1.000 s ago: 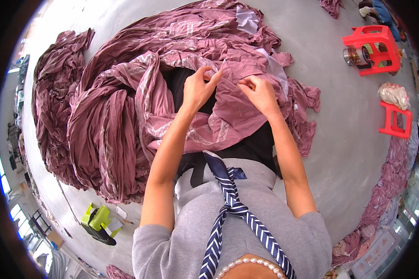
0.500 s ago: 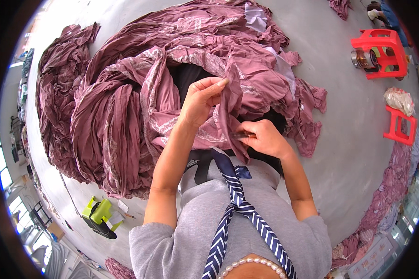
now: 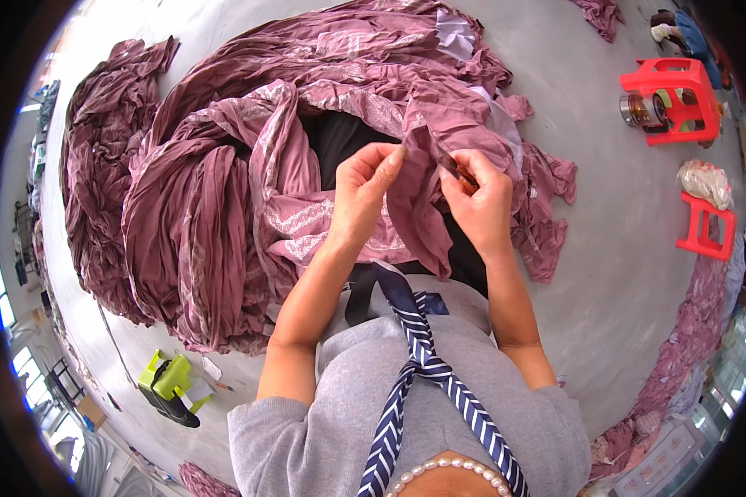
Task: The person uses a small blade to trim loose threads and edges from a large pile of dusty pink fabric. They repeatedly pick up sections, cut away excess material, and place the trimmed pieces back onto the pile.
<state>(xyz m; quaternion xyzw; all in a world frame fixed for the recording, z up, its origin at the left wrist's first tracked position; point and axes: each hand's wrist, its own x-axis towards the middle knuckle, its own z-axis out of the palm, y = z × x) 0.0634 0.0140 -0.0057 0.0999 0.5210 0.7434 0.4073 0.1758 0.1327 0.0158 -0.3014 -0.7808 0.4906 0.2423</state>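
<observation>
My left hand (image 3: 365,186) is closed, pinching an edge of a mauve garment (image 3: 419,215) between thumb and fingertips. The cloth hangs from the pinch down toward my lap. My right hand (image 3: 479,199) is closed around small dark thread snips (image 3: 449,163). Their tip points up and left, close beside the raised cloth edge; whether it touches the fabric I cannot tell. A large heap of mauve cloth with white patterned bands (image 3: 199,224) spreads in front of me and to my left.
At the right stands a red stool (image 3: 700,79) with a glass jar (image 3: 642,110) by it. A second red stool (image 3: 704,224) bears a plastic bag (image 3: 704,184). On my left sits a lime-green and black object (image 3: 170,385). More mauve cloth (image 3: 684,340) lines the right edge.
My right hand has risen from low on the hanging cloth to the level of my left hand, bringing the snips beside the held edge. My left hand keeps its pinch.
</observation>
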